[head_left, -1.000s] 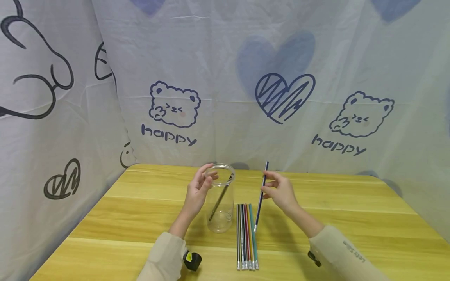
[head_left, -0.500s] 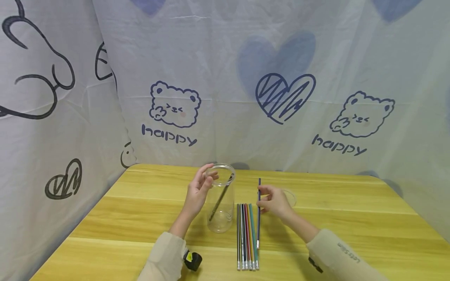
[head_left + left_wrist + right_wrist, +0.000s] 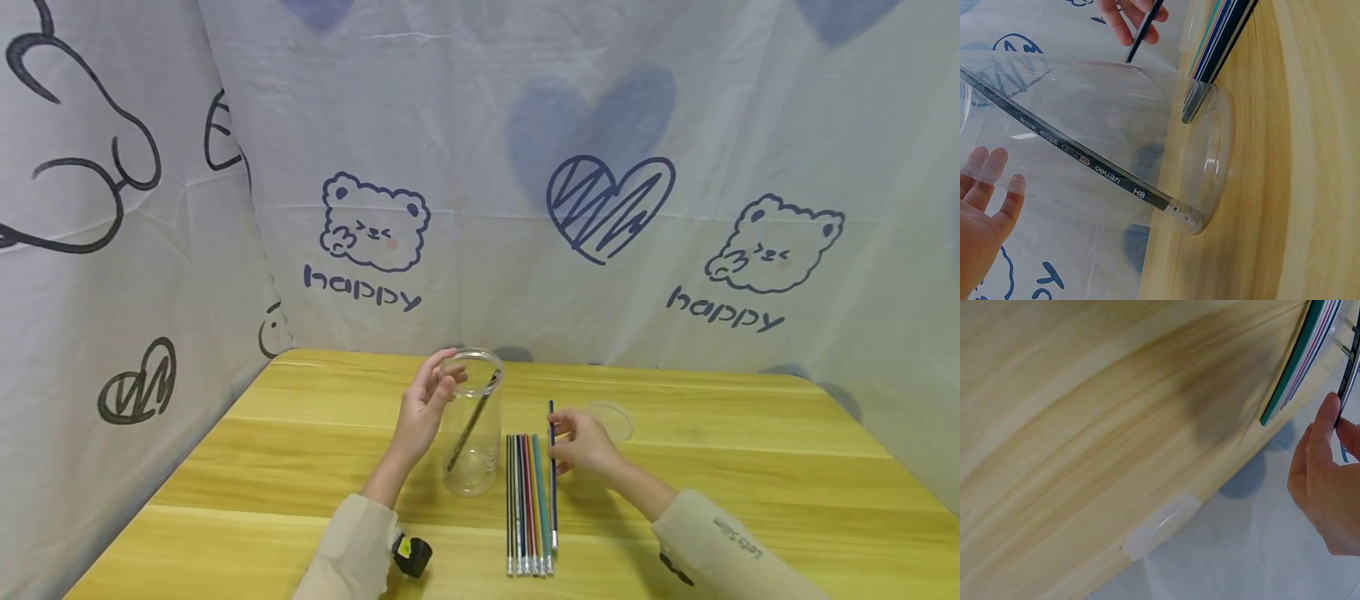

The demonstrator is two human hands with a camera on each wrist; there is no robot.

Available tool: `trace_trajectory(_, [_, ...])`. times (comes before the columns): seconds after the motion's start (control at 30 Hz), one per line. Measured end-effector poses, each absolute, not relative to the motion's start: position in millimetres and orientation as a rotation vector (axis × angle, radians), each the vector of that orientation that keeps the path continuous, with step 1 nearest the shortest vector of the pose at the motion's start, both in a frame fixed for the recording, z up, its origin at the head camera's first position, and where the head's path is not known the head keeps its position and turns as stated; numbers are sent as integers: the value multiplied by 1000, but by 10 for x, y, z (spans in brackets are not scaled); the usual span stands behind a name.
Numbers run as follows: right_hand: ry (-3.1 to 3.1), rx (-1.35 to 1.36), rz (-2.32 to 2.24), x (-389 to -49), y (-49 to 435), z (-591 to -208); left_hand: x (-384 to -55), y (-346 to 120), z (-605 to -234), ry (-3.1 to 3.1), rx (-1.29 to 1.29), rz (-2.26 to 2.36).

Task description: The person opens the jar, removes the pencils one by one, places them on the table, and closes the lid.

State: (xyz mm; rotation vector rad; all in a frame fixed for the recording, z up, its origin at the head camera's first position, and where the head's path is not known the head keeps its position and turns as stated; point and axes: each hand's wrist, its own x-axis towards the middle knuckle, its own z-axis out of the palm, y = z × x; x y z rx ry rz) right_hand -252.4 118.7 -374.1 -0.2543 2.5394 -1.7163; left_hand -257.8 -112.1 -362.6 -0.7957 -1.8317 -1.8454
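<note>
A clear plastic jar [image 3: 472, 433] stands upright on the table, with one dark pencil [image 3: 1072, 147] leaning inside it, eraser end down. My left hand [image 3: 422, 408] holds the jar near its rim, thumb in front and fingers around the side. Between thumb and fingertips, my right hand [image 3: 585, 442] pinches a dark blue pencil [image 3: 553, 500], metal end toward me. That pencil lies just right of a row of several pencils [image 3: 527, 500] in black, red, yellow and teal. In the right wrist view, the right hand [image 3: 1329, 469] shows the pinch at the frame's edge.
A clear round lid [image 3: 611, 422] lies on the wooden table [image 3: 720, 467] behind the right hand. White cloth [image 3: 480, 275] with printed drawings hangs behind the table and along the left. Black wrist cameras [image 3: 412, 556] sit at the cuffs.
My right hand has come down and toward me with the blue pencil, which now stands nearly parallel to the row. The lid has come into sight. The left hand and jar have stayed put.
</note>
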Motion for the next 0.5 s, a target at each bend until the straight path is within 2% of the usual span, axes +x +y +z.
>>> trace_trajectory(0.5, [2526,-191,-1572,-2457,1142,-3865,-2578,-1122,-3629,-1829,-799,-1849])
